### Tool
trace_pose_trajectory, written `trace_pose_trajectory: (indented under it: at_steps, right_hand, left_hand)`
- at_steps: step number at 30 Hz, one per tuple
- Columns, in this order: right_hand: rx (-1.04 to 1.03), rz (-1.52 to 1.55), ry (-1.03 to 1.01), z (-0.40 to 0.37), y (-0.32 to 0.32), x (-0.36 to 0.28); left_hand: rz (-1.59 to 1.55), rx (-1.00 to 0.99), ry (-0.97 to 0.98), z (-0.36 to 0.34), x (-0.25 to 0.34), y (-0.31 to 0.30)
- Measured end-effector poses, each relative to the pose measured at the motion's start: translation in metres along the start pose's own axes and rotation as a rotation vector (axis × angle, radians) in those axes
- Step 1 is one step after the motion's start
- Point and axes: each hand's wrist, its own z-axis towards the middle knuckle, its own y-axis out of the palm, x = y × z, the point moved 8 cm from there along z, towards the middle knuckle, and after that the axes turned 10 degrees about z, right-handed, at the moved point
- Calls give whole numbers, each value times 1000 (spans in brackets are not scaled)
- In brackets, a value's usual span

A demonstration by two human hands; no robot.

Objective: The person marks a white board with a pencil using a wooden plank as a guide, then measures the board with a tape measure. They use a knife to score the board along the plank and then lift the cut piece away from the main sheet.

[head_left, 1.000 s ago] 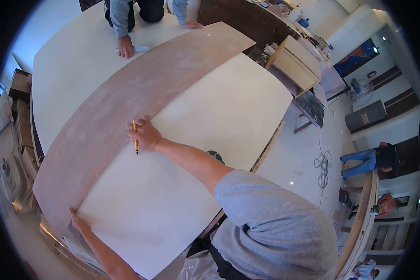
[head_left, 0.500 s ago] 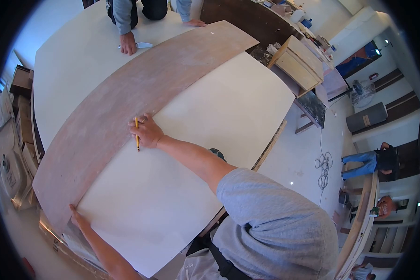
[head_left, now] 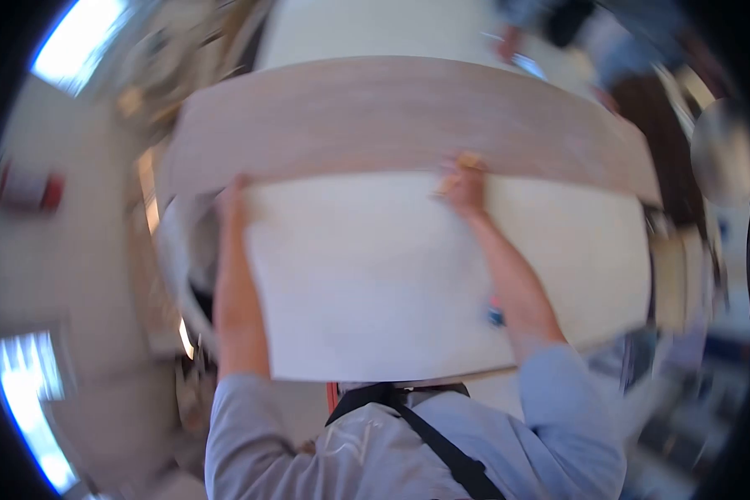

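Observation:
A long brownish board [head_left: 375, 112] with a curved far edge lies across a large white sheet [head_left: 350, 275]. Near the left end of the board's near edge is my left hand [head_left: 233, 193], its fingers smeared by motion. My right hand [head_left: 467, 185] rests at the same edge, right of the middle, closed round a yellow pencil [head_left: 443, 187] that shows only as a blur. A small dark blue-green object [head_left: 496, 313] lies on the white sheet beside my right forearm.
At the top right, a blurred co-worker [head_left: 642, 50] has a hand [head_left: 508, 43] near a light blade-like tool [head_left: 529, 67] on the far white surface. A red object [head_left: 52, 192] lies on the floor at the left. Furniture stands at the right.
The view has turned, so the board now runs across the picture and the co-worker appears at the top right. Both my hands are still at the board's near edge.

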Motion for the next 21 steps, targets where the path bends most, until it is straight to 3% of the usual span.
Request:
trace_pose_trajectory:
  at_steps: [1,2,8,18,20,21]
  right_hand:
    - [24,-70,-59,4,-4,-10]
    - [20,-98,-110,9,-5,-14]
    - [-19,-156,-158,11,-12,-35]
    - [-35,-164,-156,11,-5,-30]
    - [-28,-162,-95,10,-7,-24]
    - [-32,-131,-111,9,-7,-22]
  left_hand:
    - [15,16,-98,6,-10,2]
    - [169,89,-57,22,-23,5]
    - [-44,82,-267,-11,1,-9]
    - [-135,80,-317,5,-27,4]
    - [-267,-55,-297,5,-24,11]
    - [-513,-188,-318,-10,-6,17]
